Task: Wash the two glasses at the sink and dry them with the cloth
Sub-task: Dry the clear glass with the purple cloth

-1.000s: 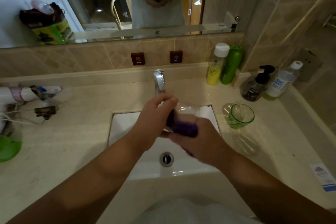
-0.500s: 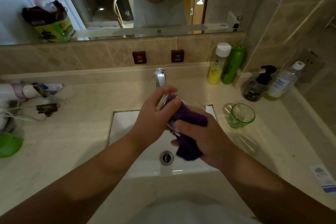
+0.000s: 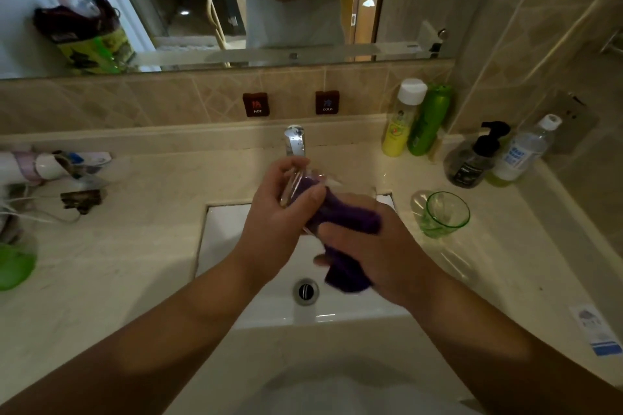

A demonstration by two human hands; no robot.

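A beige stone table (image 3: 141, 246) wraps a white sink (image 3: 229, 229) under a wide mirror (image 3: 303, 10), the tap (image 3: 295, 140) standing at the back edge. You hold the clear glass (image 3: 296, 189) over the basin, a sensible spot, since any drips would fall into the sink rather than onto the table. Your left hand (image 3: 279, 212) has its fingers curled round the glass, tilting it toward your right hand (image 3: 374, 256), whose fingers grip the purple cloth (image 3: 344, 222) and push part of it into the glass mouth (the rest hangs below your palm over the drain (image 3: 306, 290)). I judge this to be drying the inside of the first glass.

The green glass (image 3: 441, 214) stands upright on the table just right of the sink, well apart from your hands; whether it is washed I cannot tell. Bottles (image 3: 418, 118) crowd the back right corner, so the free room lies in front of the green glass. Mind the tap close behind the clear glass rim when you turn it.
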